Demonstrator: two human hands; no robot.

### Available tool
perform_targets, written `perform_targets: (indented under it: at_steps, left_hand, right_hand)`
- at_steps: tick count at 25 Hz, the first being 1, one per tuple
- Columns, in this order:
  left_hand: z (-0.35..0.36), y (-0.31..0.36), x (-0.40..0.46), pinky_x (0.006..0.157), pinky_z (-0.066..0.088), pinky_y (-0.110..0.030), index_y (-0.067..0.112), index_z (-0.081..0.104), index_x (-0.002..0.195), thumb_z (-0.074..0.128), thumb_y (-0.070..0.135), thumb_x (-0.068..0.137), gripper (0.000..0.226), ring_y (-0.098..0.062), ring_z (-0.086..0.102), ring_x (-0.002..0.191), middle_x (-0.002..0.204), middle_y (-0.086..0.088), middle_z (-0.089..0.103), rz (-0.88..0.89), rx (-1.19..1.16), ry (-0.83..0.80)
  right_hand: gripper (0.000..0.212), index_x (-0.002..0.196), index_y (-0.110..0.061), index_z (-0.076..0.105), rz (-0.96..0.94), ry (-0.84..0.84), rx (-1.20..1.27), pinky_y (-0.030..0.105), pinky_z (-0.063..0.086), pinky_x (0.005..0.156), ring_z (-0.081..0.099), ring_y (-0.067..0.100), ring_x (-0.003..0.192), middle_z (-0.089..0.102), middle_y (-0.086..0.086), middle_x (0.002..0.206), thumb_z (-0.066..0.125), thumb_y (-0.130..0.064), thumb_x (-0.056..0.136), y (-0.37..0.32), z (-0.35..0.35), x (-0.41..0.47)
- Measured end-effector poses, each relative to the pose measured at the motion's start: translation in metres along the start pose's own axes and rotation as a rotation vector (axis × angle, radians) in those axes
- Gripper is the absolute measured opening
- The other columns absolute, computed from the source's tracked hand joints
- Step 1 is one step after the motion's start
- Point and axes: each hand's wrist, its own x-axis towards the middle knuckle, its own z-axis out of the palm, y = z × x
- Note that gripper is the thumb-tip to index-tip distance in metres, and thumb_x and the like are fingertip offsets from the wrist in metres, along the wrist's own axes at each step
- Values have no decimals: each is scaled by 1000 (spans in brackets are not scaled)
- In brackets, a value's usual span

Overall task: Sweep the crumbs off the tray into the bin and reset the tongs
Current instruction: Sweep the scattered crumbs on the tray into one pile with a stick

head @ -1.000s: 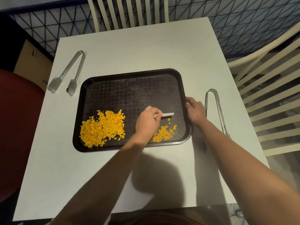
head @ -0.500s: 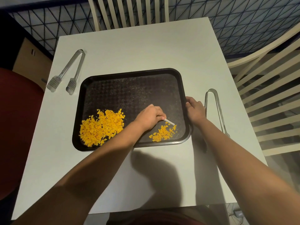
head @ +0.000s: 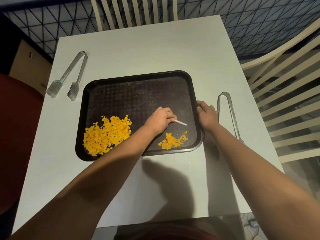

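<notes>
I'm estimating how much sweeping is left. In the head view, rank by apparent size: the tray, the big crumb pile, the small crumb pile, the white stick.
1. tray
2. big crumb pile
3. small crumb pile
4. white stick, partly hidden in the left hand, so its full length is unsure.

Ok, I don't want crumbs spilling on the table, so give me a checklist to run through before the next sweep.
1. Tray steadied: right hand grips its right rim. Ok.
2. Sweeping tool held: left hand is closed on a thin white stick. Ok.
3. Crumbs gathered in one heap: large pile lies near left, small pile near right. Not ok.
4. Crumbs inside the rim: none show on the table. Ok.
5. Bin within reach: none in view. Cannot tell.
6. Tongs clear of the tray: left tongs and right tongs lie on the table. Ok.
</notes>
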Motion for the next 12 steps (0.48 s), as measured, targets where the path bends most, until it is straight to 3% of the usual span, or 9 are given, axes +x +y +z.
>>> perform_targets:
  at_steps: [6, 10, 12]
  left_hand:
    - [-11, -12, -25, 87, 38, -29, 13, 72, 104, 60, 19, 88, 21, -12, 39, 87, 101, -3, 64, 92, 49, -171]
    - [-15, -5, -11, 84, 35, -28, 14, 72, 105, 58, 18, 90, 21, -14, 38, 90, 103, -3, 63, 78, 24, -23]
    - [-9, 5, -1, 84, 35, -28, 15, 70, 108, 55, 17, 92, 22, -14, 37, 90, 106, -2, 62, 72, 43, -27]
  right_hand:
    - [38, 131, -27, 51, 13, 5, -7, 36, 27, 104, 37, 34, 126, 52, 21, 120, 33, -20, 99, 3, 2, 3]
    - [38, 131, -28, 51, 11, 6, -10, 35, 28, 103, 36, 34, 126, 52, 21, 120, 33, -20, 98, 3, 3, 3]
    - [38, 131, -27, 51, 13, 3, -16, 35, 28, 103, 37, 34, 126, 52, 21, 120, 33, -21, 98, 5, 4, 5]
